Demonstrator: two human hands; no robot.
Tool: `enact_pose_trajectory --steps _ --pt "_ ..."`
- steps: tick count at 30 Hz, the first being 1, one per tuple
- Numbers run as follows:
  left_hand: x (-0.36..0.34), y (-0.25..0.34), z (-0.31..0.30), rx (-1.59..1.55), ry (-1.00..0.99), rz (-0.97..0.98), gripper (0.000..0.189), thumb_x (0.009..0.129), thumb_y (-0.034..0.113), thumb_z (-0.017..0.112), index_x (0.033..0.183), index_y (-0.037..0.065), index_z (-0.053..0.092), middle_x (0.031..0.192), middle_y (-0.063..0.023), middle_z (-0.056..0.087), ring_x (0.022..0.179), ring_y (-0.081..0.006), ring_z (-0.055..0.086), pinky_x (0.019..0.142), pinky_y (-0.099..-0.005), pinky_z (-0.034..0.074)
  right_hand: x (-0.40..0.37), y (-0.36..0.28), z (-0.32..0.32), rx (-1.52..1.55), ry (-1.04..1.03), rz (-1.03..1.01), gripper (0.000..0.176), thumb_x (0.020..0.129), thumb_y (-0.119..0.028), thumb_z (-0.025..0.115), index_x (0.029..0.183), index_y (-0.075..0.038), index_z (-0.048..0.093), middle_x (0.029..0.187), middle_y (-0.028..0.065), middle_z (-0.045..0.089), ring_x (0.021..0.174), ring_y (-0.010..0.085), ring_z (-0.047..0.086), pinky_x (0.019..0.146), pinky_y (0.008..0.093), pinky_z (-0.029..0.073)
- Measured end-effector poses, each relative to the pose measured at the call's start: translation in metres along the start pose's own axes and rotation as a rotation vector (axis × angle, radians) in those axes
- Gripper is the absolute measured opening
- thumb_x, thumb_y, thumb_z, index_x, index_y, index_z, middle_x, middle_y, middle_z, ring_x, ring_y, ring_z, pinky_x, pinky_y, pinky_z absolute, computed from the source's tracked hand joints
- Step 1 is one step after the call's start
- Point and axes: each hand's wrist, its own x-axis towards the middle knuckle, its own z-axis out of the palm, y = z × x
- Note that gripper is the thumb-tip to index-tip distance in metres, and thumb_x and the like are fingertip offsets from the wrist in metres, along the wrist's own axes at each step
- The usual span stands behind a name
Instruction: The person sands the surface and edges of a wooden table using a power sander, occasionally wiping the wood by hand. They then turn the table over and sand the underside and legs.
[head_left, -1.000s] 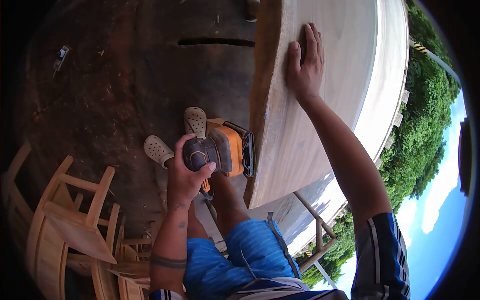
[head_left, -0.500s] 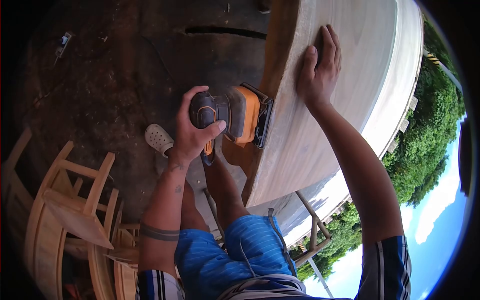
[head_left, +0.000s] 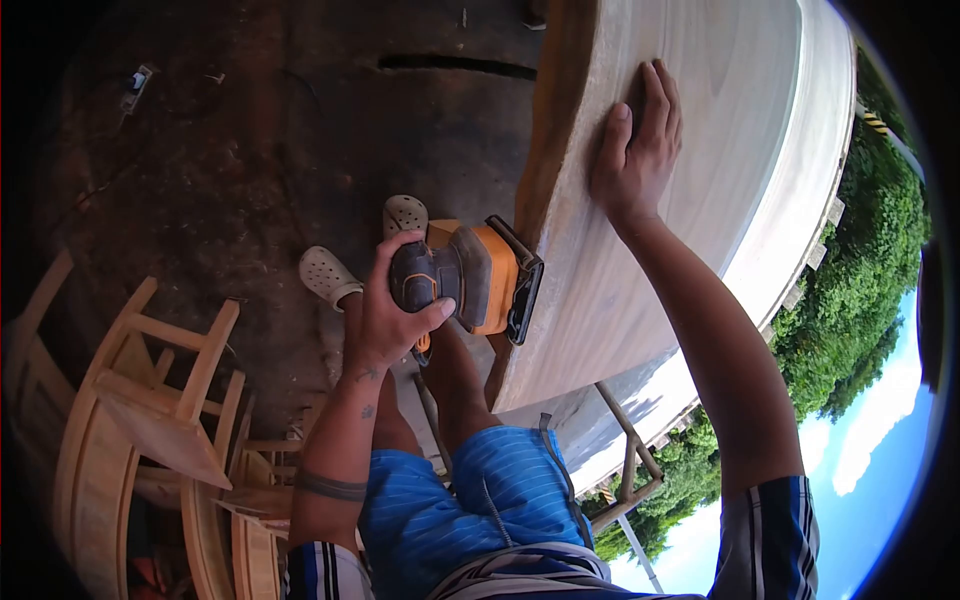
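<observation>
My left hand [head_left: 392, 318] wraps around the dark grip of an orange and black electric sander [head_left: 487, 279], thumb on the near side. The sander is tilted sideways, its flat pad facing the thick edge of a large pale wooden slab [head_left: 700, 200]. The pad is at that edge; whether it touches is hard to tell. On the slab's broad face, my right hand [head_left: 640, 155] lies flat with fingers stretched out and thumb apart.
Wooden chairs [head_left: 165, 425] are stacked at the lower left. Below the slab stands a brown frame leg [head_left: 628, 465]. My feet, in pale clogs [head_left: 325, 275], are on the dark stained floor [head_left: 220, 180]. Green trees [head_left: 860, 290] show beyond the slab.
The sander in my left hand has moved along the slab's edge toward my body. A second clog has come into view behind it. My right hand stays on the slab.
</observation>
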Motion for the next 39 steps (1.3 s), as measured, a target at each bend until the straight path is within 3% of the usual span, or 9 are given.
enact_pose_trajectory --steps 7,14,17,18,24,27,31,35,39 --pt "0.067 0.029 -0.002 -0.168 -0.020 0.046 0.070 0.074 0.009 0.078 0.137 0.010 0.047 0.097 -0.0013 0.059 0.087 -0.0110 0.061 0.084 -0.0269 0.053 0.000 -0.001 0.000 0.018 0.004 0.000 0.052 0.097 -0.027 0.049 0.144 -0.004 0.047 0.151 0.0178 0.046 0.143 0.0393 0.038 0.117 0.0493 0.025" --pt "-0.015 -0.027 -0.003 -0.033 0.031 -0.058 0.079 0.069 0.021 0.084 0.139 0.012 0.048 0.112 -0.0077 0.060 0.097 -0.0179 0.063 0.091 -0.0309 0.052 0.000 0.000 0.000 0.000 0.008 0.013 0.052 0.096 -0.027 0.050 0.144 -0.005 0.048 0.151 0.0177 0.046 0.143 0.0389 0.038 0.117 0.0497 0.025" --pt "-0.010 -0.021 -0.003 0.020 0.034 -0.069 0.078 0.070 0.020 0.083 0.139 0.013 0.048 0.116 -0.0092 0.061 0.100 -0.0187 0.064 0.093 -0.0303 0.051 0.001 0.000 0.001 0.010 0.013 0.010 0.052 0.096 -0.027 0.050 0.143 -0.004 0.048 0.151 0.0178 0.046 0.143 0.0390 0.038 0.117 0.0497 0.025" --pt "0.003 -0.006 -0.002 0.047 0.015 -0.064 0.080 0.070 0.017 0.079 0.141 0.009 0.043 0.113 -0.0070 0.056 0.102 -0.0151 0.059 0.093 -0.0314 0.051 0.001 0.000 0.000 0.014 0.016 0.008 0.052 0.096 -0.026 0.050 0.143 -0.004 0.048 0.151 0.0179 0.047 0.143 0.0390 0.038 0.117 0.0498 0.025" --pt "0.078 0.028 -0.003 -0.127 -0.001 -0.008 0.077 0.071 0.016 0.079 0.140 0.011 0.046 0.109 -0.0055 0.056 0.092 -0.0118 0.060 0.079 -0.0262 0.055 0.002 0.001 0.000 0.011 0.023 -0.006 0.051 0.096 -0.026 0.050 0.143 -0.004 0.048 0.150 0.0188 0.047 0.142 0.0401 0.039 0.117 0.0503 0.026" --pt "0.064 0.021 -0.004 -0.098 0.008 0.060 0.074 0.073 0.009 0.079 0.139 0.009 0.045 0.089 -0.0011 0.058 0.068 -0.0090 0.059 0.061 -0.0226 0.051 0.001 0.000 0.001 0.015 0.019 -0.001 0.052 0.096 -0.025 0.049 0.143 -0.003 0.048 0.150 0.0189 0.047 0.142 0.0404 0.039 0.117 0.0504 0.025" --pt "0.008 -0.019 -0.004 -0.103 -0.011 -0.027 0.078 0.070 0.016 0.078 0.140 0.009 0.046 0.115 -0.0063 0.056 0.096 -0.0137 0.060 0.084 -0.0288 0.054 0.002 0.000 0.000 0.005 0.012 -0.002 0.052 0.096 -0.026 0.049 0.143 -0.003 0.048 0.150 0.0192 0.046 0.142 0.0402 0.038 0.117 0.0505 0.025" --pt "-0.014 -0.022 0.001 -0.084 0.012 -0.018 0.078 0.069 0.015 0.079 0.140 0.009 0.045 0.113 -0.0058 0.055 0.091 -0.0130 0.060 0.081 -0.0268 0.054 0.002 -0.001 0.000 0.011 0.002 0.004 0.052 0.097 -0.027 0.048 0.143 -0.003 0.047 0.150 0.0193 0.046 0.142 0.0400 0.038 0.117 0.0505 0.025" --pt "0.031 0.012 -0.001 -0.022 0.025 0.097 0.076 0.070 0.012 0.078 0.139 0.009 0.046 0.111 -0.0059 0.056 0.090 -0.0109 0.060 0.075 -0.0252 0.054 0.002 -0.002 -0.001 0.015 0.008 -0.008 0.053 0.097 -0.028 0.048 0.144 -0.004 0.047 0.151 0.0189 0.046 0.143 0.0399 0.038 0.117 0.0503 0.025"
